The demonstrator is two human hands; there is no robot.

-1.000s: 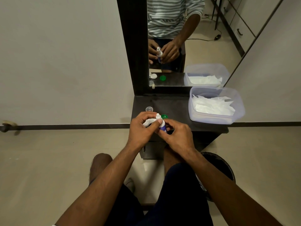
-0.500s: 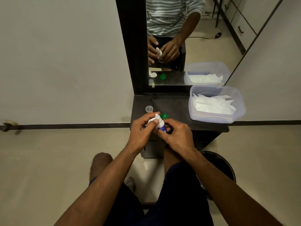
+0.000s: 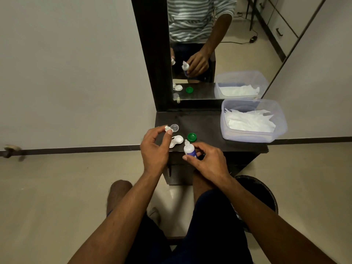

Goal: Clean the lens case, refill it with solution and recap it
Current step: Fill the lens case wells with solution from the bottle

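From my remote seat I saw the right hand wrapped round the solution bottle, fingers closed on its lower body at the near edge of the dark shelf. The bottle's long axis ran approx upright, tilted a little, its bare nozzle pointing toward 11 o'clock, away from the person. The left hand sat at 9 o'clock from the bottle, thumb and forefinger pinched on a small white cap, prob. the bottle's own, though it was too small for me to be sure. Just beside that cap, at 3 o'clock, a clear cap lay on the shelf. The white lens case lay flat betw. the two hands, uncapped as far as I could see, long axis roughly 2 to 8 o'clock. A green cap rested at 3 o'clock from the case, near the nozzle. A plastic tub w/ white tissues stood well apart at 2 o'clock.
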